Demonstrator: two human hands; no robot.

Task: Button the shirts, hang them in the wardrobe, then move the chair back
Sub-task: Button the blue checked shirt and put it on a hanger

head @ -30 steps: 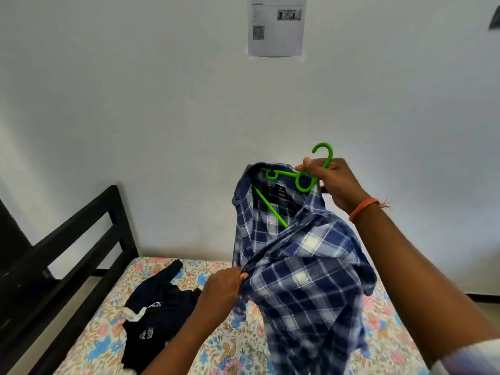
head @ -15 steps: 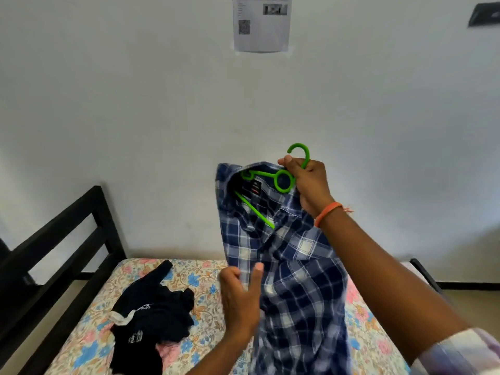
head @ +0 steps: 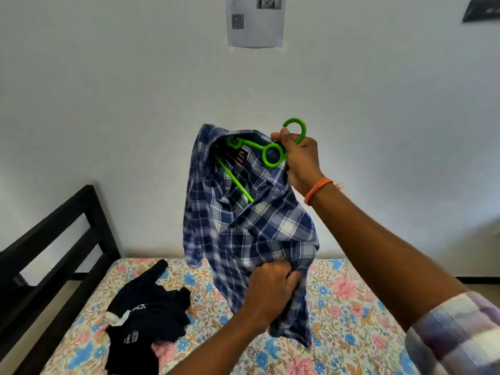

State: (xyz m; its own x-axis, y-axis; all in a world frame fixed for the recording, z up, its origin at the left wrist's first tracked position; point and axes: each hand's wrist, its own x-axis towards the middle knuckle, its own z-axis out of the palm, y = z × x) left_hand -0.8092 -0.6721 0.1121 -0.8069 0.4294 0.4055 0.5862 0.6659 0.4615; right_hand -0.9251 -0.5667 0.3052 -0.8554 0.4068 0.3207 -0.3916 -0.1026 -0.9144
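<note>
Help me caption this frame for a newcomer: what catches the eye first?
A blue plaid shirt on a bright green hanger, held up mid-frame by the right hand while the left hand grips its lower front. Below lie a floral bedsheet and a dark garment, lower left.

The left hand [head: 270, 286], which 1 second ago pinched the front edge of the blue plaid shirt [head: 251, 234] and half a second ago lay with fingers straight against the cloth, now has its fingers curled tight round a bunched fold low on the shirt's right side. The shirt hangs straighter below the green hanger [head: 270, 155], its collar more upright, and the right hand [head: 300, 158] holding the hanger is tilted more steeply
</note>
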